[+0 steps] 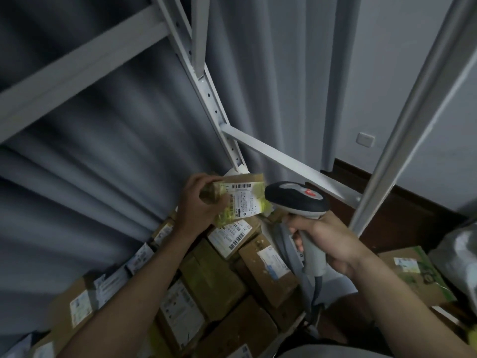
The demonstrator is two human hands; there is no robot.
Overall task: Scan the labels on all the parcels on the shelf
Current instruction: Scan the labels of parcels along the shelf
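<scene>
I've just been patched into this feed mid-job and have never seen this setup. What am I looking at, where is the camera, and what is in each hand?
There is no machine: a person works with bare hands, and the single camera sits on their head, looking forward and down. The left hand grips a small brown cardboard parcel with yellow tape, its white barcode label turned towards the camera. The right hand holds a grey and black handheld barcode scanner, its head beside that label. Below, more brown cardboard parcels with white labels crowd a white metal shelf frame. Grey curtains hang behind.

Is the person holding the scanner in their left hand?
No, the scanner is gripped by the right hand; the left hand holds a small parcel.
</scene>
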